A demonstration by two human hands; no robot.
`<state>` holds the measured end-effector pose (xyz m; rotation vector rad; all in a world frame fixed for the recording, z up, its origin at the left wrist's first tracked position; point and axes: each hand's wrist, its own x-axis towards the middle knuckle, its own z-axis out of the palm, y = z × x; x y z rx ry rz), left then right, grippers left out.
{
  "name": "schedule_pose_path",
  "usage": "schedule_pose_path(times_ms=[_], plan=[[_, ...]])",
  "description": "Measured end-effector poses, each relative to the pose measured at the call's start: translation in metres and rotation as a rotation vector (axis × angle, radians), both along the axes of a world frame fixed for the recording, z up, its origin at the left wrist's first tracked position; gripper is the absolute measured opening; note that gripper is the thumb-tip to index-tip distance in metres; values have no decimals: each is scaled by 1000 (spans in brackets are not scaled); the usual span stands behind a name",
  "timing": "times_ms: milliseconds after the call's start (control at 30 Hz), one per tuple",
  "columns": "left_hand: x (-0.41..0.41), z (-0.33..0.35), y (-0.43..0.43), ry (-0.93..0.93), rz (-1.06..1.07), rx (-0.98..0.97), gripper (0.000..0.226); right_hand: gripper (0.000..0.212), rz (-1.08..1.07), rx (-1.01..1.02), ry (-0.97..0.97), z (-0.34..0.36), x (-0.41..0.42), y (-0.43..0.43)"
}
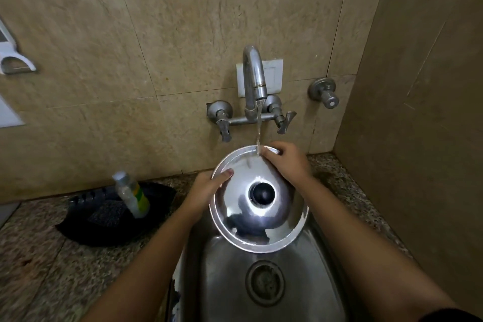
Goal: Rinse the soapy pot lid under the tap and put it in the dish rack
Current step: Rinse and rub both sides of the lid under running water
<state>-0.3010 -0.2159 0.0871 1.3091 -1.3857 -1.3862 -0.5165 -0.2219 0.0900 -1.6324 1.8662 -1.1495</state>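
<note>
A round steel pot lid (282, 219) with a black knob (262, 192) is held tilted over the steel sink (230, 277), its top side facing me. My left hand (206, 191) grips its left rim, thumb on the top face. My right hand (287, 162) holds the far right rim and lies across the upper surface. Water runs from the curved tap (253, 73) in a thin stream onto the lid's far edge, just beside my right fingers. A black dish rack (104, 217) sits on the counter to the left.
A clear bottle with a green and yellow label (133, 193) leans inside the rack. The speckled granite counter (39, 256) runs left of the sink. Two tap handles and a separate wall valve (324, 93) stick out of the tiled wall. A side wall stands close on the right.
</note>
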Motion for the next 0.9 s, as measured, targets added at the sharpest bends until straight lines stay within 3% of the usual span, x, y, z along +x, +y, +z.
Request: schedule_pose_path(times_ms=[100,167,267,367,467,667,900], plan=[[-3,8,-6,-96,-72,-58,43,46,227,28,196,11,19,-1],[-7,7,-4,-89,-31,-49,46,39,178,-75,379,11,24,-6],[-8,-5,2,10,163,-8,38,40,104,-121,484,-6,11,5],[0,-20,1,74,418,131,40,57,245,-39,559,-40,2,50],[1,-29,1,73,521,216,43,63,393,41,645,-61,10,84],[-19,-34,11,79,438,191,43,67,211,102,550,-49,-4,50],[-33,-28,4,88,585,174,46,73,98,142,479,-58,35,67]])
